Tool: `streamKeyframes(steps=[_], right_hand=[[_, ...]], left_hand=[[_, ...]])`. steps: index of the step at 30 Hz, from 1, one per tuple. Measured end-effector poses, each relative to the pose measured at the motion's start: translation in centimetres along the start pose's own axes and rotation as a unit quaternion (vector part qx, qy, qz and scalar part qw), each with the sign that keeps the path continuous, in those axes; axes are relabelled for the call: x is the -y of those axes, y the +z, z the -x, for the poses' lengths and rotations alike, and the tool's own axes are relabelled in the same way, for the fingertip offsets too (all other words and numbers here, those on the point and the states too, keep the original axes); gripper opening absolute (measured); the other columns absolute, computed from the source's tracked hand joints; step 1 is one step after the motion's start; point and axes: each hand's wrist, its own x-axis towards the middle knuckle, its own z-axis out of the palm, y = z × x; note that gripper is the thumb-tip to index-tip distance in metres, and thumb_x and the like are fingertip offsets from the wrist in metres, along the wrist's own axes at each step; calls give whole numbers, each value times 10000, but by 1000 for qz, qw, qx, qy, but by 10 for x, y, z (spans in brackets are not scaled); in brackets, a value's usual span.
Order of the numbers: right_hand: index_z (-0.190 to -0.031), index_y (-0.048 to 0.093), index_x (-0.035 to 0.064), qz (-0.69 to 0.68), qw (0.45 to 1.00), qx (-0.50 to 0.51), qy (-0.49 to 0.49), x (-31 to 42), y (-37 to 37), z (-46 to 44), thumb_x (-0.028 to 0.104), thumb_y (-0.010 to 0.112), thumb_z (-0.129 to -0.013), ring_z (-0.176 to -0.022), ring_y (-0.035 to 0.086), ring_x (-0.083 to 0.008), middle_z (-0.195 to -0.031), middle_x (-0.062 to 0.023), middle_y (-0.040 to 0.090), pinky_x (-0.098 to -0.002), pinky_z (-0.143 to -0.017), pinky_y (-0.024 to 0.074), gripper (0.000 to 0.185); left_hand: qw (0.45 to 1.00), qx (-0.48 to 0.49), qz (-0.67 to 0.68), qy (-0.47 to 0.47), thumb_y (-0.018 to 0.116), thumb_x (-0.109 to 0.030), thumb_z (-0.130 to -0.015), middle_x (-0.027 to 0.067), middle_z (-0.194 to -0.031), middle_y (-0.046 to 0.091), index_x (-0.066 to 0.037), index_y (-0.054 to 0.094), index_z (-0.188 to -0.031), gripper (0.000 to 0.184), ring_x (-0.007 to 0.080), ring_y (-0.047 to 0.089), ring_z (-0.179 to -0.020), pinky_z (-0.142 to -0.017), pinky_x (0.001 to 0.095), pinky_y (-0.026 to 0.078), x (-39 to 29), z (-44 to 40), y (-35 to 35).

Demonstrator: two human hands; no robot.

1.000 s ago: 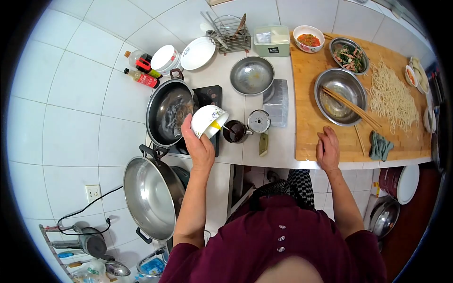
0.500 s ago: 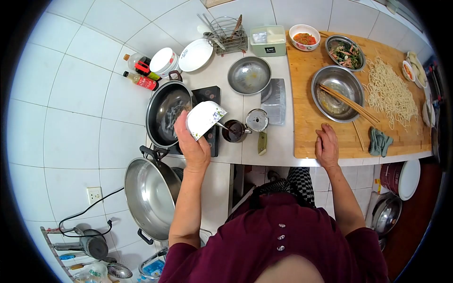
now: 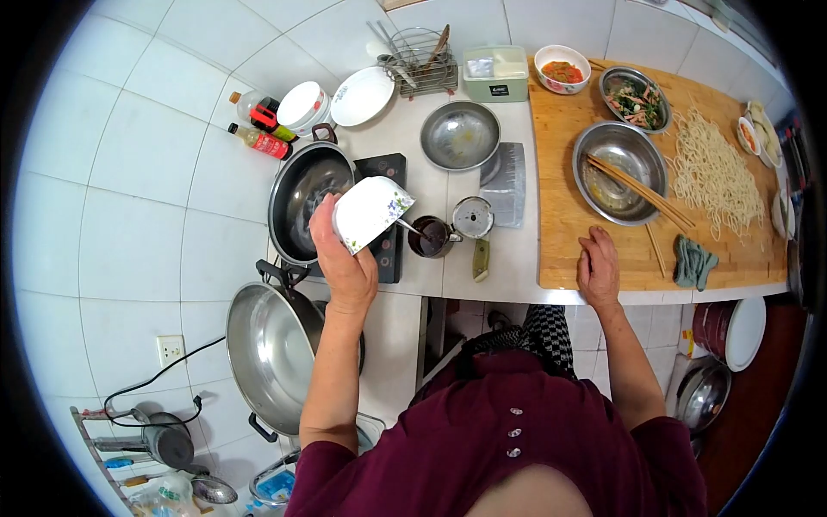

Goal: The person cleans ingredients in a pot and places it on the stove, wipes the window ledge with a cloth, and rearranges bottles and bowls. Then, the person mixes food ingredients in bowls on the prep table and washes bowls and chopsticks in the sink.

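Observation:
My left hand (image 3: 345, 274) is closed on a white bowl (image 3: 370, 213) with a flower pattern, tipped on its side by the right edge of a black wok (image 3: 312, 200). The bowl's inside faces away, so its contents are hidden. A little liquid shows in the wok, which sits on a black cooktop (image 3: 389, 254). Just right of the bowl stands a metal cup (image 3: 429, 239) of dark sauce with a spoon handle in it. My right hand (image 3: 599, 265) lies with fingers stretched on the front edge of a wooden board (image 3: 564, 250), holding nothing.
On the board are a steel bowl (image 3: 594, 202) with chopsticks (image 3: 642, 191), noodles (image 3: 715, 177), a bowl of chopped food (image 3: 636, 102) and a green cloth (image 3: 693, 261). A steel basin (image 3: 457, 136) and a round lid (image 3: 473, 217) lie nearer the cooktop. Below the wok stands a large pot (image 3: 271, 358).
The white bowl and my left hand have shifted slightly left, and the bowl looks tipped a little differently. My right hand stays on the board.

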Motion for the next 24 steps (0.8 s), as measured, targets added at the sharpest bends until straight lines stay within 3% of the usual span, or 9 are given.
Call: streamKeyframes(steps=[24], right_hand=[[-1015,581,8,19,1000,8,-3,-1,3,0,-2,540,-794,-1170,452,-379,-1201,-197,513,-437,-993,358,225]], left_hand=[[1000,9,7,10,434,126,-777,202,-1218,437,39,298,-1316,562,306,460,-1117,-988,370,340,-1,-4,-4]])
